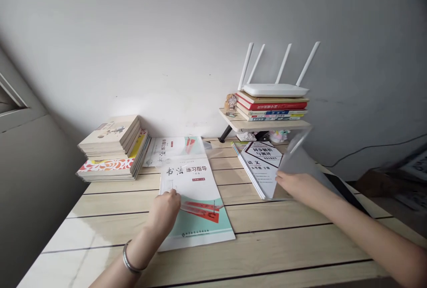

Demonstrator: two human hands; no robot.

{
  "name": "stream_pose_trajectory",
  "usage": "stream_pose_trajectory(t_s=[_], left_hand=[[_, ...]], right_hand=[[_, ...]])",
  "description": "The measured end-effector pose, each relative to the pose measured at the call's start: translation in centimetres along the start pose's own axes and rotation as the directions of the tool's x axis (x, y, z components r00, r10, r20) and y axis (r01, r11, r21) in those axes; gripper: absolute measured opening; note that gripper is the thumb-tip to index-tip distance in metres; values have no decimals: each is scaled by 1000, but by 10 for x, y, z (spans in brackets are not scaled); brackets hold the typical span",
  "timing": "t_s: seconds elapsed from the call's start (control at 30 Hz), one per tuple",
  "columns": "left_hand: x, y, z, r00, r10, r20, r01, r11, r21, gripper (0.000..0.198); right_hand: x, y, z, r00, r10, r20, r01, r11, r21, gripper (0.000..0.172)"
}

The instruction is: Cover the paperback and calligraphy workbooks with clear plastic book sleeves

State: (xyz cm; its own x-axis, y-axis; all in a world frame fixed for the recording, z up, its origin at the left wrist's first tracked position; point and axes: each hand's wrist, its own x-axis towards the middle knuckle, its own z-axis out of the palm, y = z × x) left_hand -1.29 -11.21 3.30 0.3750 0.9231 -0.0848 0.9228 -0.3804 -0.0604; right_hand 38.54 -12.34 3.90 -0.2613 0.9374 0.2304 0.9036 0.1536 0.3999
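Left forearm [138, 254] slants in, left hand [166, 209] curled atop book [200, 217], grip unclear; right hand [292, 185], apart, outstretched, pinches plastic sheet [295, 159].

Pale wall [150, 48] rises behind the slatted wooden table [267, 252], shading greyer rightward. Raised shelf [273, 125] stands at table's back edge, right of middle. Bright light patch [63, 239] lies toward table's left front corner.

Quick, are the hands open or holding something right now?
Left hand: closed over the front workbook; whether it grips anything cannot be told.
Right hand: closed, holding a translucent sheet.
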Motion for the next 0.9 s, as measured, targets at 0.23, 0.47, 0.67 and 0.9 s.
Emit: stream_pose_trajectory(t_s=[0.23,0.47,0.67,0.9], left_hand=[[-14,-28,26,988,92,-121,-103,991,-89,41],[-18,-35,39,929,188,-318,-276,926,-259,26],[-15,-38,38,922,126,-366,-279,871,-404,20],[-17,-40,35,947,77,-311,-226,848,-478,11]], right_hand=[[7,-20,19,960,-151,236,175,981,-86,33],[2,-30,12,985,6,173,11,995,-95,52],[0,-71,-5,987,-121,-101,147,938,314,38],[21,-108,13,971,-125,-201,227,740,633,15]])
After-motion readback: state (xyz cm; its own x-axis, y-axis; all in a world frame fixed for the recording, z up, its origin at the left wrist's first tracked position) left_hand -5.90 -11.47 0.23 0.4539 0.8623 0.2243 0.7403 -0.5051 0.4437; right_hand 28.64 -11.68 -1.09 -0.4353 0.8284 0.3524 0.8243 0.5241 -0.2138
